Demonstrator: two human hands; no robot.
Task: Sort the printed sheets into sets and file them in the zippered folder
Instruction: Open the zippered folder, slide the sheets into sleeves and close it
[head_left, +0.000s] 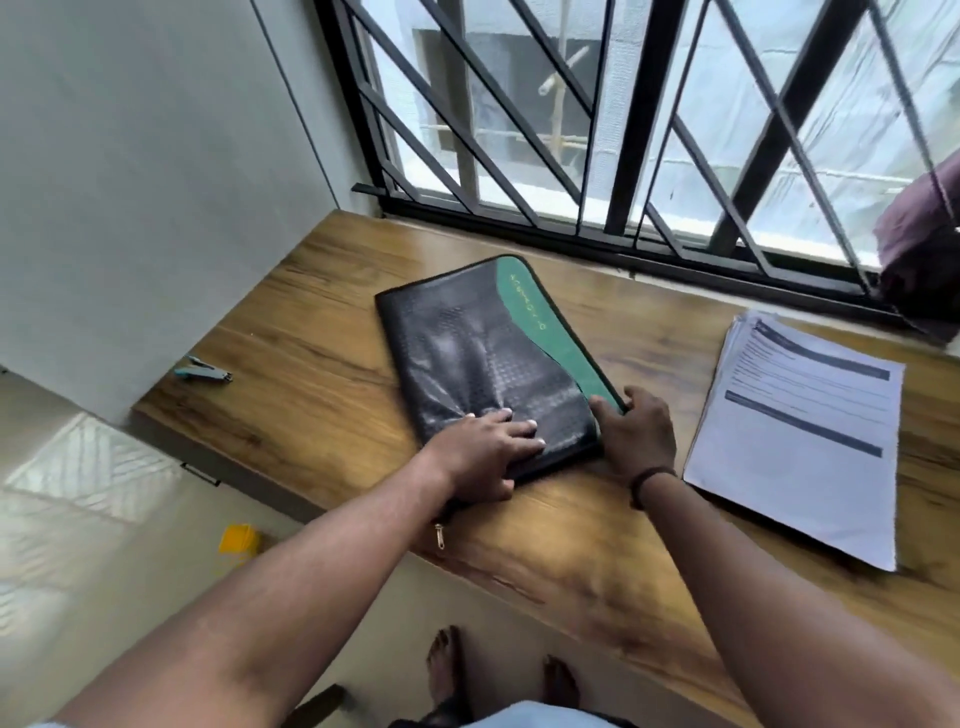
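Your left hand (485, 454) lies flat on the near end of the zippered folder (488, 358), fingers straight and slightly spread, pressing the black cover down. Your right hand (636, 434) is at the folder's near right corner; its thumb lies on the cover and its fingers curl round the edge, gripping that corner. A dark band (649, 480) circles your right wrist.

The folder lies closed and flat on the wooden desk (322, 374), set at an angle, with its near end close to the desk's front edge. The cover is black with a green panel along the right side. A metal zipper pull (440, 535) hangs over the front edge of the desk, just below your left wrist.

The stack of printed sheets (800, 431) lies on the desk to the right of the folder, apart from it and untouched by either hand. The top sheet shows dark header bars and lines of text too small to read.

A small blue stapler (203, 368) sits near the desk's far left edge, well apart from the folder. Beyond the desk stands a window with a black metal grille (628, 156).
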